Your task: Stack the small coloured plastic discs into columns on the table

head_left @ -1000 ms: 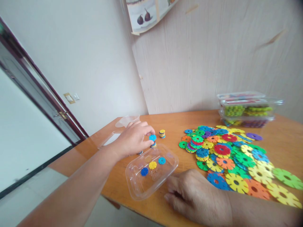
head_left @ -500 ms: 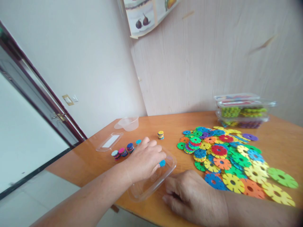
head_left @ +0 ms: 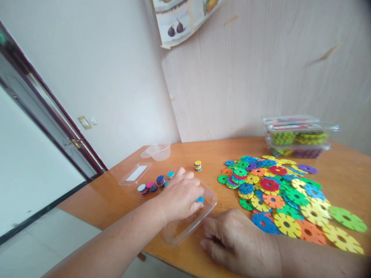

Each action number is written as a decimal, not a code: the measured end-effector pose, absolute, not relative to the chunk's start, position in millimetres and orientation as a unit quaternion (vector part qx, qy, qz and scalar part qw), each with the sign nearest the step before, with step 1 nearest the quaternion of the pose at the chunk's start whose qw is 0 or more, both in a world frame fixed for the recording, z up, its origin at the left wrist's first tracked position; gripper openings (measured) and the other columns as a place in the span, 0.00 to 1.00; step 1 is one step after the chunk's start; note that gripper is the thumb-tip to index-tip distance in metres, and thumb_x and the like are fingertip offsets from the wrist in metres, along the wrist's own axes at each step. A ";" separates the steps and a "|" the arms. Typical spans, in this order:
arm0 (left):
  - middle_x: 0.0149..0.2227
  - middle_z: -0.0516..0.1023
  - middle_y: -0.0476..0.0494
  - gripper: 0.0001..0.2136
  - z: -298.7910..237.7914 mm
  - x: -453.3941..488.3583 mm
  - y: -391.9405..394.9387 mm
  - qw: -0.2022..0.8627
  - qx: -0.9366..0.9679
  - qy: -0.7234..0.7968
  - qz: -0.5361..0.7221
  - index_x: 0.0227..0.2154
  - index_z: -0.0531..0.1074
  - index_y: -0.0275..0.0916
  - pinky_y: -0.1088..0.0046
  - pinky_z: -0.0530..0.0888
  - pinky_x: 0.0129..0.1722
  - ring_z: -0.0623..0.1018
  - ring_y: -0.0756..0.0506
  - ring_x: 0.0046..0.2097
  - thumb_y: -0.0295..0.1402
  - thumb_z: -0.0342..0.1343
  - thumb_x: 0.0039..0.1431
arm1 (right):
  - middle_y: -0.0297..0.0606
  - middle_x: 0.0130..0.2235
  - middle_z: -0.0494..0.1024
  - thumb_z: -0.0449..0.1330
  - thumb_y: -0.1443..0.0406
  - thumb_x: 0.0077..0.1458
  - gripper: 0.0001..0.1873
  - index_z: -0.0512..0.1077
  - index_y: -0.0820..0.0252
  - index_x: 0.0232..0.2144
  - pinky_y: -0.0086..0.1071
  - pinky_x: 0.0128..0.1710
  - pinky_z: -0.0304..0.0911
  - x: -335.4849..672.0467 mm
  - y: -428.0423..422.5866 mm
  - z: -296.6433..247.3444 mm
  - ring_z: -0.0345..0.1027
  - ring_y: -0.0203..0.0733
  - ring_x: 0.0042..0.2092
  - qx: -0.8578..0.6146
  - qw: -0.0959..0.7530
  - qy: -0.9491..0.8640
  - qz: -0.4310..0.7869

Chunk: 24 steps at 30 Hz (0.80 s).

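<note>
My left hand reaches into a clear plastic tray near the table's front edge, fingers curled down over small discs; a blue small disc shows at my fingertips. What the fingers grip is hidden. My right hand rests on the table just right of the tray, fingers curled under, with nothing visible in it. Short stacks of small coloured discs stand left of my left hand. One more small stack stands behind the tray.
A large spread of big coloured flower discs covers the wooden table at the right. Stacked clear boxes of discs stand at the back right. A clear lid and a clear cup lie at the back left.
My left hand moved from the stacks behind the tray, where it pinched a blue disc, down into the tray. My right hand stayed put.
</note>
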<state>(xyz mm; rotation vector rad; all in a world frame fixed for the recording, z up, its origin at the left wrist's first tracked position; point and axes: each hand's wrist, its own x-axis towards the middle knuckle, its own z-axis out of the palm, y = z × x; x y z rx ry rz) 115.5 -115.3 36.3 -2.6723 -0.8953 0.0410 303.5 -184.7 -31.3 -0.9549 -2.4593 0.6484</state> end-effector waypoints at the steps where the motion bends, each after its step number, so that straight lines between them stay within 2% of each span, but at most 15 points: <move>1: 0.34 0.77 0.44 0.13 35.6 116.4 -114.1 0.164 -0.935 -0.314 0.012 0.31 0.76 0.42 0.59 0.58 0.41 0.68 0.42 0.41 0.46 0.56 0.60 | 0.28 0.28 0.72 0.55 0.63 0.59 0.09 0.62 0.56 0.27 0.26 0.27 0.51 303.4 -185.0 -31.0 0.61 0.31 0.27 -0.344 0.211 -0.884 0.235; 12: 0.30 0.76 0.46 0.10 38.9 107.2 -108.6 0.154 -0.925 -0.347 -0.018 0.26 0.74 0.41 0.61 0.57 0.40 0.69 0.44 0.39 0.39 0.56 0.60 | 0.29 0.28 0.73 0.55 0.62 0.59 0.09 0.62 0.57 0.27 0.26 0.27 0.51 304.2 -185.5 -28.3 0.61 0.32 0.27 -0.346 0.206 -0.885 0.232; 18: 0.30 0.77 0.49 0.08 62.1 68.2 -89.7 0.146 -0.875 -0.453 -0.090 0.29 0.76 0.44 0.62 0.58 0.43 0.71 0.45 0.39 0.36 0.53 0.60 | 0.28 0.27 0.70 0.55 0.63 0.59 0.09 0.61 0.57 0.27 0.26 0.26 0.49 304.1 -184.6 -29.7 0.59 0.30 0.26 -0.334 0.216 -0.887 0.233; 24: 0.33 0.79 0.50 0.08 63.7 29.8 -72.2 0.088 -0.848 -0.521 -0.029 0.34 0.78 0.47 0.65 0.60 0.43 0.73 0.44 0.41 0.38 0.55 0.57 | 0.28 0.28 0.71 0.55 0.64 0.59 0.09 0.61 0.57 0.26 0.26 0.26 0.49 303.6 -184.9 -32.4 0.59 0.30 0.27 -0.340 0.218 -0.884 0.235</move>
